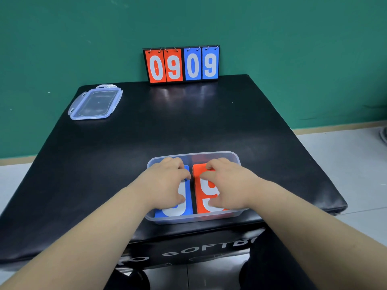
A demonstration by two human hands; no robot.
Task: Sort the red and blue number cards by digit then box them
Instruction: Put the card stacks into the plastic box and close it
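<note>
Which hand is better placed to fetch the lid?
Left hand: the clear lid lies at the far left of the table; the right hand would probably cross the box.

Mid table (188,126) was open from box (188,219) to scoreboard (181,64). Lid (95,103) sat far left, well apart from both.

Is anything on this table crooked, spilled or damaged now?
Nothing stands out. The blue number cards and red number cards lie straight, side by side, in the clear plastic box. The clear plastic lid lies flat at the far left corner of the black table; the red and blue flip scoreboard stands upright.
</note>
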